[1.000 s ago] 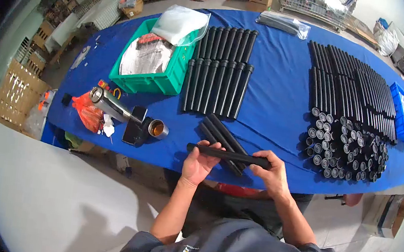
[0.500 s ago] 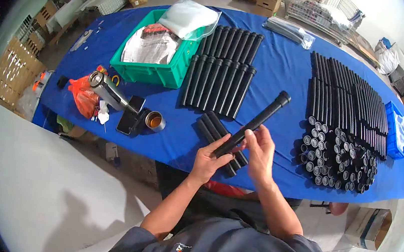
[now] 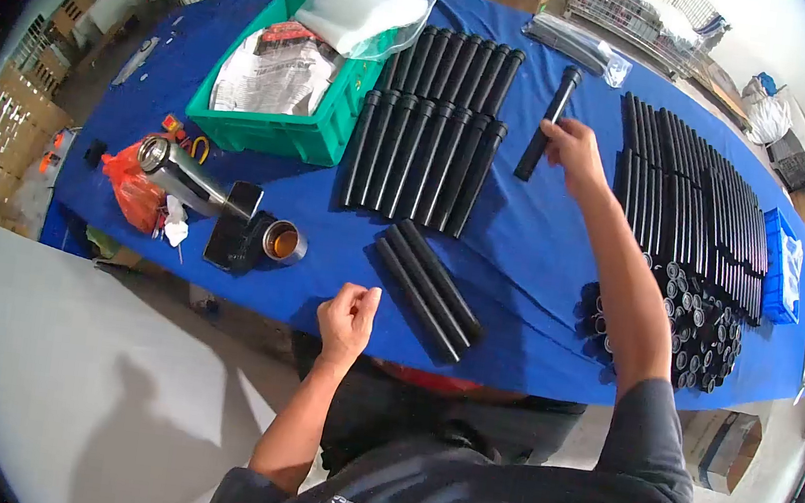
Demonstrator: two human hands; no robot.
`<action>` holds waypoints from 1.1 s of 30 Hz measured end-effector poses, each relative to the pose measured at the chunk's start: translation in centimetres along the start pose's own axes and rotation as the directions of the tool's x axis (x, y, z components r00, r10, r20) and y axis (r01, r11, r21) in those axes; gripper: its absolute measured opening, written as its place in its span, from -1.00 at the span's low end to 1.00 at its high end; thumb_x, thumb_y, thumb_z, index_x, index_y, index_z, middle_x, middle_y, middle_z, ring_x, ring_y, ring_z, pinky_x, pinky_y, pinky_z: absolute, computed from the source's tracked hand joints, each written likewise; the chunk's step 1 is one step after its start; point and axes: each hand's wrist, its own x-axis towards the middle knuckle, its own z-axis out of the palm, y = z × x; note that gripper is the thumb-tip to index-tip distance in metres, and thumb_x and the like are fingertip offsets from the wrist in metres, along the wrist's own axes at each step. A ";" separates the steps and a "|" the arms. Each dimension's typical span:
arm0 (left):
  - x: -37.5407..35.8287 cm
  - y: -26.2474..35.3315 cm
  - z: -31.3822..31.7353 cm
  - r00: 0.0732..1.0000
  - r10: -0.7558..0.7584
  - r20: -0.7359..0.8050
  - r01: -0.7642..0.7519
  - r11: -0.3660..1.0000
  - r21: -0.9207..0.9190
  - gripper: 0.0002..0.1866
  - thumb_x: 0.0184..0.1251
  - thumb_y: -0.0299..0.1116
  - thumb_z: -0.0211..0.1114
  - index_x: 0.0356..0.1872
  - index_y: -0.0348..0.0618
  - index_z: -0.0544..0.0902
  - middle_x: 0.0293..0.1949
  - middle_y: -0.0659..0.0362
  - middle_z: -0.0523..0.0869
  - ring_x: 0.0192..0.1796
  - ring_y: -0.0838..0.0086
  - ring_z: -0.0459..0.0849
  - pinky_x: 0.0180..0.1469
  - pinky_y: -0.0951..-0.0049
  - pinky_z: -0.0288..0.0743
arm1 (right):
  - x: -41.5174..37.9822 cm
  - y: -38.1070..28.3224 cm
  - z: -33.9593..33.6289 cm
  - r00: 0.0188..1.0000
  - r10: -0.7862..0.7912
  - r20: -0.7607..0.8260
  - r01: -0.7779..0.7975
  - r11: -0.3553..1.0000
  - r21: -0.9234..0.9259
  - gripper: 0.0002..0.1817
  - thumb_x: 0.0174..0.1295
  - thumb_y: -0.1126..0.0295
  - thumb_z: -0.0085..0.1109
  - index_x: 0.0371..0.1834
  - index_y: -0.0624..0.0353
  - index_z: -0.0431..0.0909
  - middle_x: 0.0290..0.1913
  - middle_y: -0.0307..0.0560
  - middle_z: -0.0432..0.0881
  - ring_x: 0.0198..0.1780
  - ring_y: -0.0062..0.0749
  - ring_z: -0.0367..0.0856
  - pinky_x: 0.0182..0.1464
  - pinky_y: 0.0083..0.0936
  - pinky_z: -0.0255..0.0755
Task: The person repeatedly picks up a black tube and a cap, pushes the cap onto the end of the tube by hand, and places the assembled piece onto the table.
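Out over the blue cloth, my right hand [image 3: 575, 155] grips a black tube [image 3: 565, 93] with a wider collar at its far end. The tube points away from me, between the tube rows on either side. My left hand [image 3: 347, 323] is curled closed near the front edge of the table, with nothing showing in it. Beside it, loose black tubes without collars [image 3: 418, 289] lie slantwise on the cloth. Two rows of collared black tubes [image 3: 418, 163] are lined up behind them. At the right, many plain black tubes [image 3: 693, 217] lie above a heap of black ring caps [image 3: 704, 329].
A green crate [image 3: 271, 135] holds printed paper and a clear plastic bag [image 3: 362, 10]. At the left stand a steel flask [image 3: 181, 174], a phone [image 3: 237, 221], an open cup [image 3: 284, 242] and an orange bag [image 3: 134, 188]. A blue bin [image 3: 783, 263] sits at the far right.
My right hand has carried the collared tube forward, away from me. The left hand has let go of it, drawn back to the left and closed.
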 end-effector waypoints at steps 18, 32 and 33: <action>0.7 0.6 0.0 0.998 0.030 0.064 -0.034 0.997 0.072 -0.83 0.30 -0.44 0.46 -0.42 -0.20 0.62 -0.60 0.20 0.64 -0.64 0.50 0.53 -0.57 0.49 0.34 | 19.9 8.4 2.7 0.987 0.127 -0.097 -0.159 0.841 -0.518 -0.59 0.14 0.16 0.45 -0.53 0.36 0.66 -0.57 0.03 0.68 -0.54 -0.23 0.72 -0.42 -0.28 0.59; 1.0 1.2 -0.2 0.996 0.043 0.081 -0.048 0.997 0.064 -0.84 0.28 -0.45 0.46 -0.43 -0.19 0.63 -0.58 0.21 0.66 -0.63 0.51 0.55 -0.57 0.52 0.36 | 18.3 6.8 4.6 0.994 0.092 -0.060 -0.109 0.774 -0.624 -0.50 0.28 0.02 0.31 -0.44 0.37 0.66 -0.53 0.12 0.72 -0.44 -0.14 0.80 -0.28 -0.26 0.65; 1.0 1.2 -0.2 0.996 0.036 0.086 -0.041 0.997 0.061 -0.84 0.28 -0.45 0.46 -0.43 -0.19 0.64 -0.58 0.20 0.66 -0.62 0.51 0.56 -0.57 0.52 0.36 | 18.2 7.2 4.6 0.993 0.096 -0.074 -0.122 0.767 -0.630 -0.50 0.30 0.02 0.29 -0.43 0.35 0.69 -0.52 0.11 0.73 -0.43 -0.14 0.80 -0.24 -0.26 0.66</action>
